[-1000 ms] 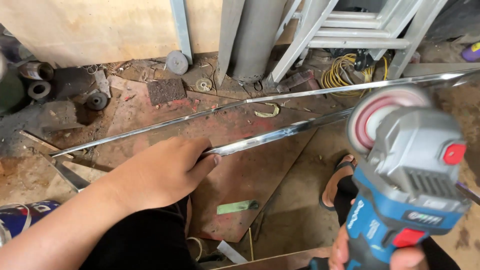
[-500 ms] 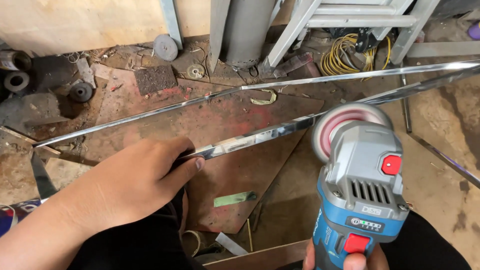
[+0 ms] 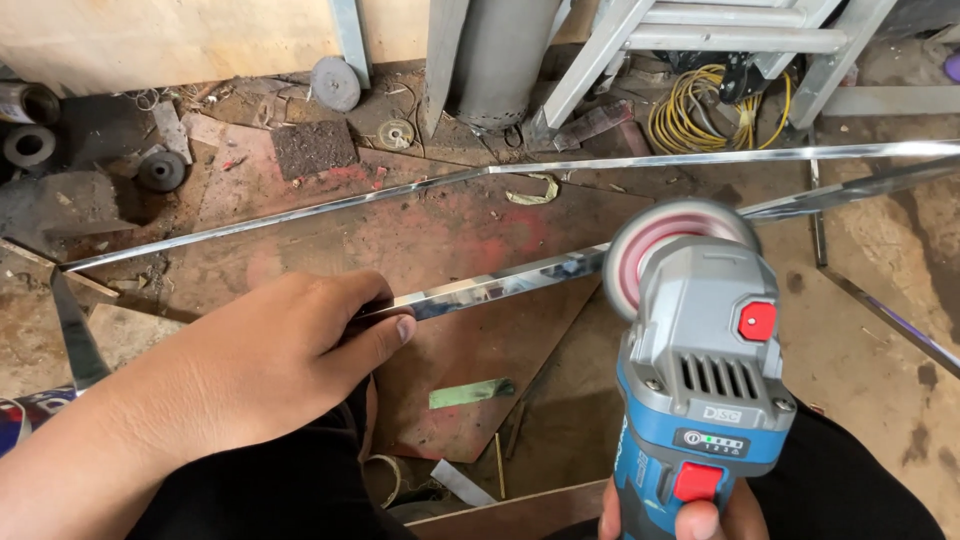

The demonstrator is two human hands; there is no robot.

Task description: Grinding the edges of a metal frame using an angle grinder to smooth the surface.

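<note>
My left hand (image 3: 265, 365) grips the near end of a shiny flat metal strip (image 3: 500, 285) that runs up to the right across the frame. My right hand (image 3: 690, 520), seen only at the bottom edge, holds a blue and grey angle grinder (image 3: 700, 390) by its body. The grinder's pink flap disc (image 3: 650, 255) sits against the strip, to the right of my left hand. A second long shiny strip (image 3: 300, 215) lies farther back on the rusty steel plate (image 3: 440, 230).
Worn grinding discs (image 3: 335, 82) and metal scraps litter the back left. A grey pipe (image 3: 510, 60), a metal ladder frame (image 3: 700, 40) and a coiled yellow cable (image 3: 700, 115) stand at the back. A green tape piece (image 3: 470, 392) lies on the plate. Bare concrete floor is at right.
The grinder has moved left along the strip toward my left hand, and its disc now meets the strip. My left hand keeps its hold on the strip's end.
</note>
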